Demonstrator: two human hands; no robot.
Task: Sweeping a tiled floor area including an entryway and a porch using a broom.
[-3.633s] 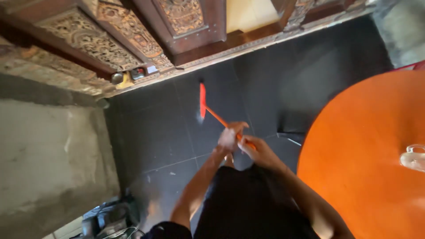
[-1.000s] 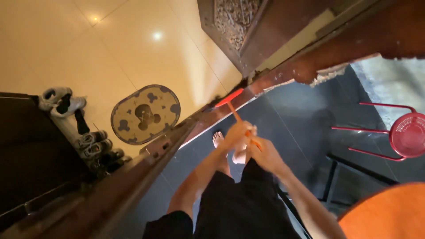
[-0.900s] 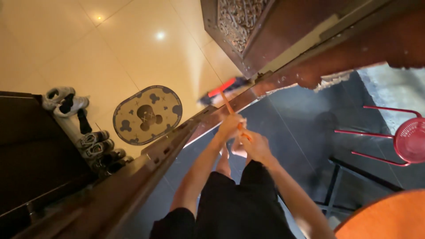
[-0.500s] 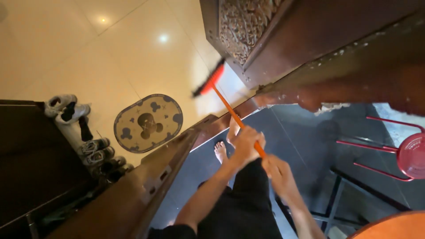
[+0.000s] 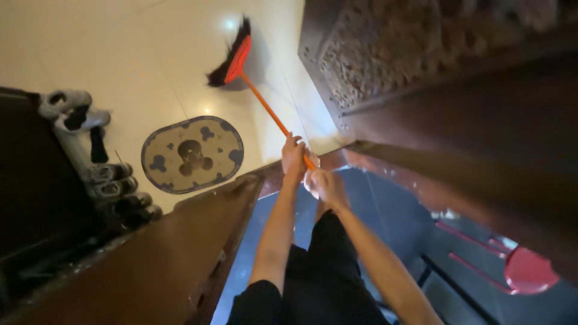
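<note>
Both my hands grip the orange handle of a broom (image 5: 256,96). My left hand (image 5: 293,156) holds it higher up, and my right hand (image 5: 322,182) holds the near end just behind. The broom's red head with dark bristles (image 5: 232,54) reaches out through the doorway over the pale tiled floor (image 5: 138,66) outside. My arms stretch forward above my dark trousers, over the dark tile floor (image 5: 373,198) inside.
An oval patterned doormat (image 5: 192,153) lies outside by the threshold. Several shoes (image 5: 78,111) sit on a rack at the left. A carved wooden door (image 5: 385,72) stands open on the right, a wooden door leaf (image 5: 174,259) on the left. A red chair (image 5: 518,268) stands lower right.
The broom head has swung from the dark floor inside, past the threshold, far out over the pale tiles. My arms have stretched forward and my view has turned toward the doorway.
</note>
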